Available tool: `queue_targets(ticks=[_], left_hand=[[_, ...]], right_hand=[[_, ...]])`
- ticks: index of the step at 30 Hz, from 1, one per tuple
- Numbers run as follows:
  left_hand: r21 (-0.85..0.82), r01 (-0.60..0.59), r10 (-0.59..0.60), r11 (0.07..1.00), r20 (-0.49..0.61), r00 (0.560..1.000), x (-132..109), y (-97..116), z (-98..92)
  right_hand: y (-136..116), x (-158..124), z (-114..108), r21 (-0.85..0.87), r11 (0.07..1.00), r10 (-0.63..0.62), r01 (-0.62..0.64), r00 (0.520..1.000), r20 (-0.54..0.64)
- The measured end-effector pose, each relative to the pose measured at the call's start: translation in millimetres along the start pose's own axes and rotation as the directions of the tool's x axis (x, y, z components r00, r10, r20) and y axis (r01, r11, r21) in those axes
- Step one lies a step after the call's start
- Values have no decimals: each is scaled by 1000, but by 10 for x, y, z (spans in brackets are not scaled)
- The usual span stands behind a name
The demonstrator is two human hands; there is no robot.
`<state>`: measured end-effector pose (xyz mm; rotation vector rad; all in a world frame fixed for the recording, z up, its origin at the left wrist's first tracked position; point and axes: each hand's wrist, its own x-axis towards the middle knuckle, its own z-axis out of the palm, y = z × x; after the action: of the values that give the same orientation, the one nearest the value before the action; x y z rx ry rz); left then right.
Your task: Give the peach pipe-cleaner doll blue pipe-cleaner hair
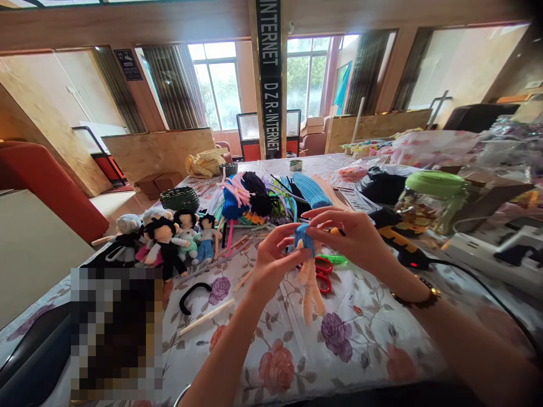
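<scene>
— How do the hands hold?
— The left hand (278, 254)'s grip is pinching the chenille doll (310, 288) by its blue top (302, 238); the right hand (348, 229)'s grip pinches this same top, higher. The doll is in the air above the surface (360, 330), closer to its near edge, legs hanging down.
— How to do it well?
— In my opinion, the left should keep the body steady, while the right presses the blue part evenly, so nothing twists.
— Is some writing there?
— The dark sign (127, 64) at left is too small for reading. The black panel (272, 73), beyond the far edge, says "INTERNET" and "DZR-INTERNET".
</scene>
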<state>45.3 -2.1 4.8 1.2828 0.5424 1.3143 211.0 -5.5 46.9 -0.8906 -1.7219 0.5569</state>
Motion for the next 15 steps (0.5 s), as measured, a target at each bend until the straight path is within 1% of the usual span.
queue_targets(ticks=[6,10,12,15], left_hand=[[35,12,-11,999,-19,1000,-12,-2,10],[55,19,-15,998,-69,998,-5,2,26],[70,6,1,998,-99,995,1,7,30],[97,-60,72,993,-119,990,3,17,39]], right_hand=[[21,6,-2,-8,1000,-16,15,1000,-6],[61,13,21,38,999,13,-13,1000,7],[70,12,37,72,997,31,-32,999,16],[57,2,53,114,993,38,-40,999,19]])
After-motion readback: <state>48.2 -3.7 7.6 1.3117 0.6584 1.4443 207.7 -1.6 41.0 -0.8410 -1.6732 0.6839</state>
